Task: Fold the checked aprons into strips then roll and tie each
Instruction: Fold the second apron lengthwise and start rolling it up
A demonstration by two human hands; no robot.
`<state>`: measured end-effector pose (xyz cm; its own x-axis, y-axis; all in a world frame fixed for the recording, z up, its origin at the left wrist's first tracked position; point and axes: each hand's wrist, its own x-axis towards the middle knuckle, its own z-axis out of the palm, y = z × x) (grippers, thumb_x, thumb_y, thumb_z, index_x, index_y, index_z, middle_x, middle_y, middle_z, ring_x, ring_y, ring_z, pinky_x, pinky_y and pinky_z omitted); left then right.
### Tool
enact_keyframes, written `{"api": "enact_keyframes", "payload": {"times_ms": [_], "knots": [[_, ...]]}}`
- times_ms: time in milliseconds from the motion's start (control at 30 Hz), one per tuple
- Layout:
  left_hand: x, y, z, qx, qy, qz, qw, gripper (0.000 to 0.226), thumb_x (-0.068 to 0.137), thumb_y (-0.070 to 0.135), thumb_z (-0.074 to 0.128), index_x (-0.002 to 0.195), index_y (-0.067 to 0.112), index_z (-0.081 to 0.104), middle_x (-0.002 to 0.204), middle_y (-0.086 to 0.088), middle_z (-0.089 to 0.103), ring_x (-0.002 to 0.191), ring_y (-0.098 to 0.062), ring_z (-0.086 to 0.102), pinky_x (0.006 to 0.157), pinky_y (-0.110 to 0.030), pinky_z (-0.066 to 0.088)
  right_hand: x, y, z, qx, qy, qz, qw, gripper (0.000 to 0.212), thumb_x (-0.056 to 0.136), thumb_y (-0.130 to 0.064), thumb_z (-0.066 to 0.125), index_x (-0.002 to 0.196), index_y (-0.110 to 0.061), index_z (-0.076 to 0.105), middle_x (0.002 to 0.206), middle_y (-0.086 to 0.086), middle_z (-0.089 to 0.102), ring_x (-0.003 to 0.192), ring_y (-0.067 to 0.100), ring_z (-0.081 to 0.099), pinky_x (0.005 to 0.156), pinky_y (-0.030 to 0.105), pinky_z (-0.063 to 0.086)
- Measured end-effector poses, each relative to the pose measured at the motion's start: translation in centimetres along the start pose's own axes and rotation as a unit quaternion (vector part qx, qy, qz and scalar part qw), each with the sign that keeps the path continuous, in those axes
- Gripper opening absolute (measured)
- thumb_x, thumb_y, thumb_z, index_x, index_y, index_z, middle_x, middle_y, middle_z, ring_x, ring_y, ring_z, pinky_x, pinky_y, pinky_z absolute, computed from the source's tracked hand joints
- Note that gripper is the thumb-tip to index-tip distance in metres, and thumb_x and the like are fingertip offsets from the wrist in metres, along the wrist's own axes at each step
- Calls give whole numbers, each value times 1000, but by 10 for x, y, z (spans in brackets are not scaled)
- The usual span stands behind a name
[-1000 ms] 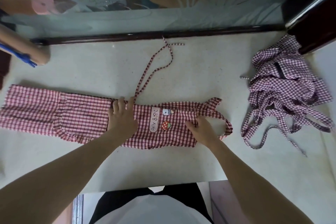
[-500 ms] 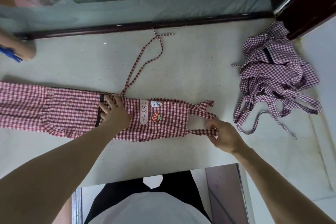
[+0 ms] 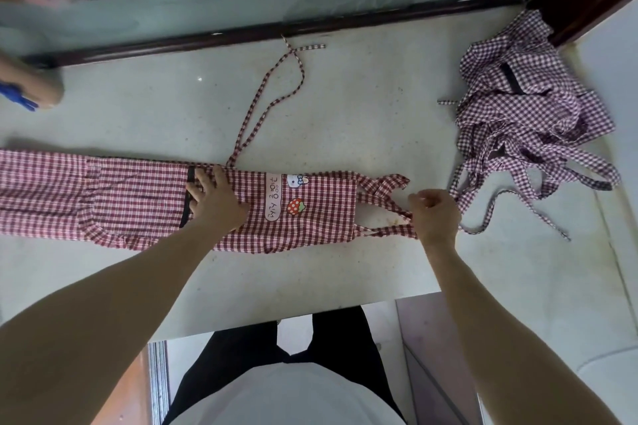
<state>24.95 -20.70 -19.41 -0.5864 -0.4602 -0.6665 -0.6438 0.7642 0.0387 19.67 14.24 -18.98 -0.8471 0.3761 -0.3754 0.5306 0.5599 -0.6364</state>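
On folded red apron (image 3: 138, 198), left hand (image 3: 215, 202) flat, right hand (image 3: 435, 217) pinching neck strap (image 3: 385, 203)

Bare worktop (image 3: 362, 134) is lying open between the folded apron (image 3: 138, 203) and the dark rail (image 3: 276, 29) behind, crossed only by two thin ties (image 3: 266, 93). A heaped apron (image 3: 524, 114) is blocking the right side. A clear band is running along the near edge.
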Motion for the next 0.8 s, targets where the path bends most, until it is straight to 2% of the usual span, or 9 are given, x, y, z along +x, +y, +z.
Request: {"api": "enact_keyframes", "payload": {"times_ms": [67, 133, 233, 333, 433, 533, 633, 733, 800], "knots": [[-11, 2, 6, 11, 67, 35, 997, 91, 89, 25, 60, 154, 11, -3, 159, -25, -7, 147, -45, -3, 120, -56, 11, -11, -4, 8, 28, 108, -59, 992, 16, 83, -8, 64, 98, -9, 65, 94, 6, 63, 92, 25, 58, 84, 38, 48], [-24, 6, 19, 38, 159, 133, 978, 77, 86, 22, 60, 148, 10, 16, 155, -22, 15, 145, -41, 13, 119, -56, 18, -28, -7, 21, -11, 139, -187, 972, 15, 79, -4, 63, 93, -10, 65, 94, 6, 62, 93, 24, 54, 81, 34, 40], [-43, 17, 45, 24, 195, 283, 939, 52, 90, 26, 58, 136, 12, 38, 147, -16, 34, 138, -34, 30, 112, -57, 30, -67, -14, 51, -81, -1, -353, 932, 18, 84, -10, 64, 102, -15, 65, 111, 2, 62, 110, 21, 52, 96, 38, 37], [-47, 22, 68, 48, 165, 339, 925, 54, 96, 31, 51, 145, 14, 36, 155, -12, 31, 145, -32, 23, 114, -59, 26, -86, -14, 83, -217, -151, -446, 855, 42, 95, -29, 55, 136, -20, 52, 151, 5, 41, 144, 26, 29, 117, 49, 22], [-34, 14, 80, 90, 138, 309, 937, 66, 100, 48, 31, 157, 22, 8, 164, -9, 0, 151, -31, -5, 120, -57, 5, -72, -11, 106, -329, -198, -424, 820, 67, 99, -52, 40, 157, -26, 18, 166, 4, 2, 153, 29, -5, 122, 55, 1], [-20, 3, 82, 132, 117, 273, 946, 68, 97, 60, 9, 154, 30, -14, 162, -1, -22, 147, -30, -22, 117, -62, -5, -52, -4, 114, -416, -215, -391, 793, 77, 96, -72, 16, 156, -33, -11, 162, 3, -25, 148, 27, -26, 117, 55, -18], [-16, 4, 83, 148, 108, 256, 949, 71, 94, 65, 0, 151, 30, -23, 159, 0, -30, 145, -30, -28, 114, -66, -7, -39, -6, 113, -424, -211, -385, 792, 84, 90, -82, 13, 155, -37, -14, 161, 2, -29, 148, 22, -28, 116, 57, -18], [-15, 7, 83, 142, 91, 261, 951, 80, 87, 75, 0, 150, 31, -26, 157, 0, -34, 143, -30, -33, 112, -64, -15, -28, -5, 104, -429, -196, -360, 805, 93, 84, -87, 15, 154, -35, -18, 159, 1, -33, 147, 20, -30, 116, 59, -17], [-14, 4, 80, 135, 82, 271, 950, 85, 83, 80, 0, 149, 33, -27, 156, 1, -36, 142, -29, -35, 111, -63, -18, -21, -4, 96, -440, -196, -359, 799, 94, 85, -87, 15, 153, -34, -20, 160, -1, -33, 147, 19, -29, 116, 60, -15]]}}
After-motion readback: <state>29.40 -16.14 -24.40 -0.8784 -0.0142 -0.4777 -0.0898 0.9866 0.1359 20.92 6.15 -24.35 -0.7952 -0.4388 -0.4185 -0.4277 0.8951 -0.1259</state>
